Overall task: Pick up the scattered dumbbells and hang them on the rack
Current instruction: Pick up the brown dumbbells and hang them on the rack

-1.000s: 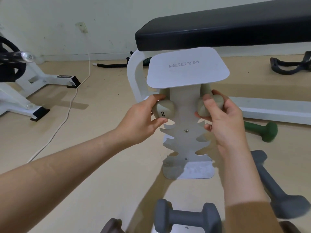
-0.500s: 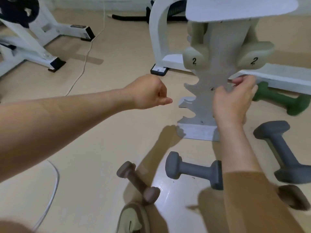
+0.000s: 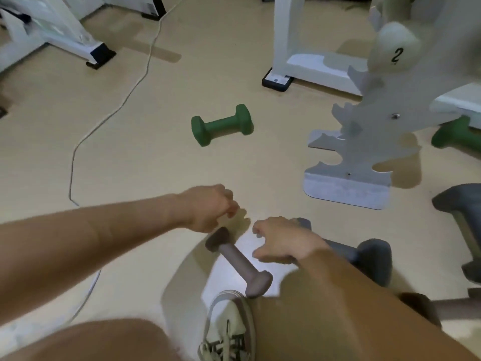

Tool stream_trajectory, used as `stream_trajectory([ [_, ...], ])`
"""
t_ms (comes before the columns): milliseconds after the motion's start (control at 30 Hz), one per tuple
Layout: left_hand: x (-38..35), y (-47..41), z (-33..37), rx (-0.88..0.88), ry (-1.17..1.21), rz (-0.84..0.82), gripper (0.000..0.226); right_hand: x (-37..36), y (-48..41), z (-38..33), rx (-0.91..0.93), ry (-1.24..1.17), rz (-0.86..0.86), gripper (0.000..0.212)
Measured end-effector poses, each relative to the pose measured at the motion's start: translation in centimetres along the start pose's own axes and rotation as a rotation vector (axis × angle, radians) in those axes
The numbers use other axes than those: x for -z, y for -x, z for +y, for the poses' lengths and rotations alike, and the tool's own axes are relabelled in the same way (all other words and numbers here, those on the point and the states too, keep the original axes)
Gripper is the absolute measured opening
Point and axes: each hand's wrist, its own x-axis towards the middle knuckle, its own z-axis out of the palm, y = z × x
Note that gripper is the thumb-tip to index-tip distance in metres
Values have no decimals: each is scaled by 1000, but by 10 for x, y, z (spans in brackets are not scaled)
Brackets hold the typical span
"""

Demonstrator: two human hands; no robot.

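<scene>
A brown dumbbell (image 3: 238,261) lies on the floor between my hands. My left hand (image 3: 208,208) hovers just above its far end, fingers curled with nothing in them. My right hand (image 3: 282,242) is open just right of its handle, over a grey dumbbell (image 3: 369,259). The grey metal rack (image 3: 364,152) stands at the right, and a cream dumbbell (image 3: 393,48) marked 2 hangs on its upper part. A green dumbbell (image 3: 222,125) lies further out on the floor. Another green dumbbell (image 3: 455,134) shows behind the rack.
A second grey dumbbell (image 3: 463,220) and another brown dumbbell (image 3: 442,308) lie at the right edge. My shoe (image 3: 229,327) is at the bottom. A white bench frame (image 3: 286,48) stands behind the rack; a white cable (image 3: 114,110) and a white machine base (image 3: 78,40) lie left.
Both hands have left the cream dumbbells on the rack and dropped to the floor by the brown dumbbell. The view has tilted down and to the left.
</scene>
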Motion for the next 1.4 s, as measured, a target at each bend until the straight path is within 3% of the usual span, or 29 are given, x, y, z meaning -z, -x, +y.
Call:
stream_trajectory([
  [67, -47, -9, 2, 17, 43, -77, 55, -10, -5, 0, 15, 234, 14, 59],
  [133, -81, -21, 8, -41, 24, -76, 57, -7, -9, 10, -26, 290, 53, 72],
  [267, -104, -30, 11, -100, 44, 70, 28, 8, -3, 58, -190, 63, -75, 113],
  [367, -108, -34, 2, -102, 21, 107, 26, 3, 4, 82, -100, -208, -86, 128],
  [500, -100, -47, -26, 16, 23, 185, 28, -11, 8, 92, -73, -388, 79, 125],
  [633, -102, -53, -60, 243, 56, 287, 14, -21, 11, 95, -69, -425, 135, 119],
  [733, -106, -52, -86, 336, 129, 250, 15, -23, 6, 91, -68, -455, 220, 111],
  [1000, -88, -51, -94, 327, 293, 88, 33, -11, -34, 68, -152, -730, 614, 88],
  [1133, -93, -42, -83, 322, 466, 59, 39, -7, -51, 47, -255, -886, 716, 94],
  [1233, -92, -44, -64, 260, 496, 40, 36, 0, -54, 37, -290, -983, 683, 96],
  [1300, -84, -51, -52, 217, 520, 3, 31, 15, -51, 38, -285, -943, 526, 95],
  [1400, -67, -57, -40, 169, 590, -101, 24, 46, -40, 51, -287, -572, 196, 87],
])
